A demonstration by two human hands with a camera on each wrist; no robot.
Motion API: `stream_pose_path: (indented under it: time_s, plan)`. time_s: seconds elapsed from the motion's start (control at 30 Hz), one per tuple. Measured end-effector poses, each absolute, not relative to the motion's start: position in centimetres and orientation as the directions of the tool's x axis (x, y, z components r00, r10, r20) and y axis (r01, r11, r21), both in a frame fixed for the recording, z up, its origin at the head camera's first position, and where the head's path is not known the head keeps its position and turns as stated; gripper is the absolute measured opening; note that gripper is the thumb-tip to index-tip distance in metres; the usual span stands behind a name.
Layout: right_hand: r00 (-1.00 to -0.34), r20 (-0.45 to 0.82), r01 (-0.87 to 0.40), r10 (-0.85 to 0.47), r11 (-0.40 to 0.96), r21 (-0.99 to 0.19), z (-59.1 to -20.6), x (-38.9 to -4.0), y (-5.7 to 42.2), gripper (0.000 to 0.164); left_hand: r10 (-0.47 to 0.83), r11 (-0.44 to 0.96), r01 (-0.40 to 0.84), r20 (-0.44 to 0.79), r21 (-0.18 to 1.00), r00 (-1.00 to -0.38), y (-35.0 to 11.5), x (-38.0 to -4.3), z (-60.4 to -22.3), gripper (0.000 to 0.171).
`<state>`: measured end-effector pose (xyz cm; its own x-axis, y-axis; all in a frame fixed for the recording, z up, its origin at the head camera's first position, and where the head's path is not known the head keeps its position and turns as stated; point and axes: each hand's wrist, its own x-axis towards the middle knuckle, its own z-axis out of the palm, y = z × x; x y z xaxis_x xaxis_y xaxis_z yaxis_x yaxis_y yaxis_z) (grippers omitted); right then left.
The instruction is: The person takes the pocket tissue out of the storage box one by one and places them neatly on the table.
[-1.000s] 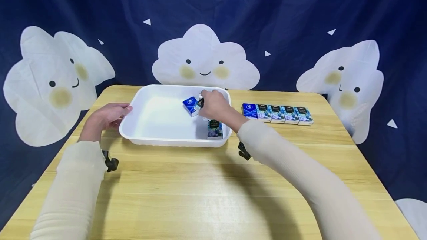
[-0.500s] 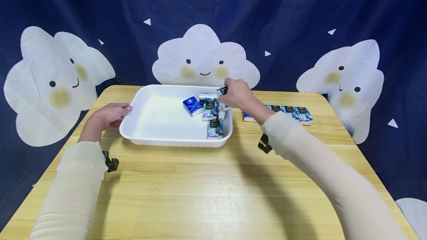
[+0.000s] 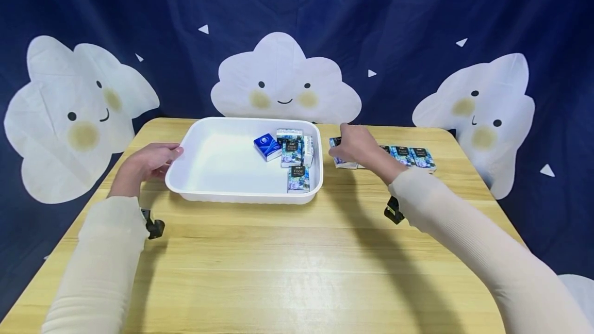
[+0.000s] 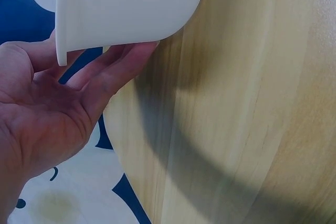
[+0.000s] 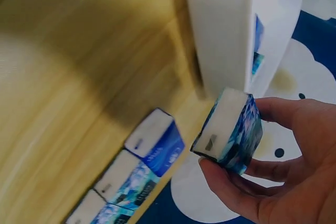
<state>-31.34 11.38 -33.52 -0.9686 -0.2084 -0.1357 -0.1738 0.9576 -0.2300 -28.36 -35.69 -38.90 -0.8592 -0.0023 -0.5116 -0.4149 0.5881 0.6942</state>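
Observation:
My left hand (image 3: pixel 155 160) grips the left end of a white plastic tray (image 4: pixel 131 9), thumb at the rim and fingers against the outside wall. In the right wrist view, my right hand (image 5: pixel 299 156) pinches a floral tissue pack (image 5: pixel 231 129) between thumb and fingers, off the table and just right of the tray. Beside it lies a row of tissue packs: a blue pack (image 5: pixel 160 142) at the near end, then floral packs (image 3: pixel 402 156). Inside the tray are a blue tissue pack (image 3: pixel 267 147) and several floral packs (image 3: pixel 298 178). My right hand hides part of the row in the head view.
The tray stands on a wooden table (image 3: pixel 260 256), towards its far edge. Behind the table hangs a dark blue curtain (image 3: pixel 399 30) with white cloud prints. The packs in the tray crowd its right side.
My right hand has lifted a floral tissue pack out of the tray and carried it right, over the rim, to the left end of the row. The left hand has stayed on the tray.

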Motion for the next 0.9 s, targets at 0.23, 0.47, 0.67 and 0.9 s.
stream_pose_path:
  time_s: [0.23, 0.47, 0.67, 0.9]
  plan:
    - [-0.945, -0.250, -0.154, -0.210, 0.962, -0.226, -35.6, -30.3, 11.6, 0.074, -0.007, 0.589, -0.420, -0.516, 0.690, -0.857, -35.7, -28.4, -38.8, 0.064]
    - [-0.929, -0.300, -0.150, -0.215, 0.963, -0.225, -37.4, -29.8, 11.7, 0.067, -0.007, 0.587, -0.425, -0.521, 0.689, -0.853, -35.7, -28.5, -38.8, 0.064]
    - [-0.918, -0.341, -0.143, -0.205, 0.970, -0.198, -38.2, -29.4, 11.7, 0.085, 0.000, 0.583, -0.425, -0.523, 0.692, -0.852, -35.8, -28.6, -38.9, 0.064]
    - [-0.916, -0.338, -0.158, -0.218, 0.968, -0.195, -38.7, -29.2, 11.8, 0.085, -0.001, 0.574, -0.433, -0.528, 0.695, -0.849, -35.9, -28.7, -38.9, 0.064]
